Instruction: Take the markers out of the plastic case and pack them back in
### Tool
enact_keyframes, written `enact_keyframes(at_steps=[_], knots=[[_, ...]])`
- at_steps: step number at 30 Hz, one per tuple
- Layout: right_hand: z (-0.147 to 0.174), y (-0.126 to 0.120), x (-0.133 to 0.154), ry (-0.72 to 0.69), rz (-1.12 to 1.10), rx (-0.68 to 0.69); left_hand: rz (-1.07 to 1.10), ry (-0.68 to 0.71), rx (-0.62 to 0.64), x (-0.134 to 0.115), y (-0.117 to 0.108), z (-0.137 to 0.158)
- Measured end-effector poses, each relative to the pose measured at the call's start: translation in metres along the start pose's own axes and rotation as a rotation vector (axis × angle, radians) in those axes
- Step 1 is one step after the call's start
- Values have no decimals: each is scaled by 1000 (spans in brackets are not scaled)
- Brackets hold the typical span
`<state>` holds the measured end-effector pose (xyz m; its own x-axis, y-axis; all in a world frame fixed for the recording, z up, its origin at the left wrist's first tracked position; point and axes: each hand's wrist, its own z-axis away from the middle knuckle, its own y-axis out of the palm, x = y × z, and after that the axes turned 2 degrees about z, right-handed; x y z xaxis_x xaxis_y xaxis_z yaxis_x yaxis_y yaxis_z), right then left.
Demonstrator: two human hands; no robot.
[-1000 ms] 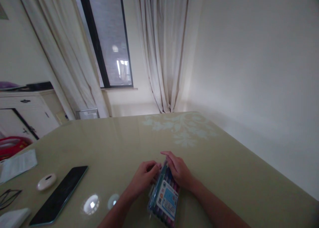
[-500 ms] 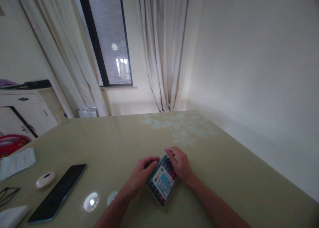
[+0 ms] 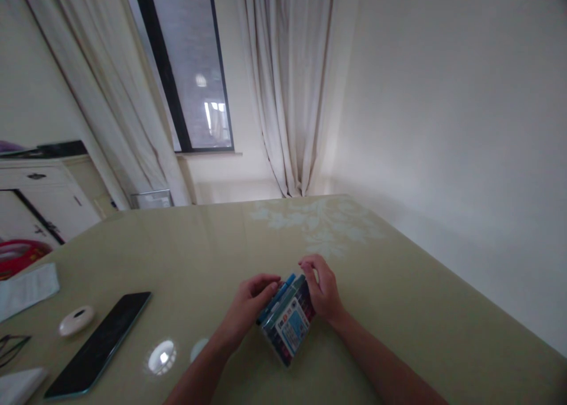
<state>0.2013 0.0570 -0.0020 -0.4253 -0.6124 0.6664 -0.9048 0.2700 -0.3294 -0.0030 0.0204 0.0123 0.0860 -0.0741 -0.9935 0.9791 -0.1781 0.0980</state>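
Note:
A clear case of markers with a blue and white label is held tilted just above or on the table, between both hands. Dark, teal and purple-red markers show through its front. My left hand is closed on the case's left side, fingers partly hidden behind it. Beside those fingers, a blue marker shows along the upper left edge, its tip end a little above the rest. My right hand grips the upper right side, thumb towards the top edge and fingers curled.
On the left of the green table lie a phone, a white oval object, a paper, a white box-like object and a thin black item. A wall borders the table's right side.
The case has turned, so its left side with blue markers now shows. My right hand has shifted slightly up, and my left hand slightly left. The view has moved a little.

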Motion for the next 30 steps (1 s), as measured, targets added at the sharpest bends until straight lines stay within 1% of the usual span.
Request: enact_keyframes(at_steps=[3,5,8,12,14,15,17,19,21,23,25,27,30], knots=[[0,-2,0,-12,-33,-35,5,-1,-39,0,-5,-3],[-2,-6,-2,-25,-48,-32,20,-10,-75,0,-12,-6],[-7,-11,-5,-42,-30,-20,40,-2,-175,1,-24,-10],[-17,-17,-16,42,42,31,104,26,-363,6,-39,-17],[-20,-18,-24,92,63,64,49,48,-421,10,-44,-21],[-22,-19,-28,111,73,72,-5,62,-429,12,-45,-22],[-24,-20,-33,128,101,72,-105,87,-405,15,-43,-24],[-24,-22,-34,123,145,83,-188,108,-349,16,-37,-23],[-24,-23,-31,97,201,122,-369,161,-299,15,-28,-18],[-22,-22,-25,67,260,202,-641,261,-253,14,-18,-10],[-19,-18,-17,44,310,303,-840,357,-207,14,-8,-3],[-15,-12,-10,31,348,391,-937,406,-158,16,-1,1],[-8,0,-1,26,389,472,-1006,434,-84,18,2,4]])
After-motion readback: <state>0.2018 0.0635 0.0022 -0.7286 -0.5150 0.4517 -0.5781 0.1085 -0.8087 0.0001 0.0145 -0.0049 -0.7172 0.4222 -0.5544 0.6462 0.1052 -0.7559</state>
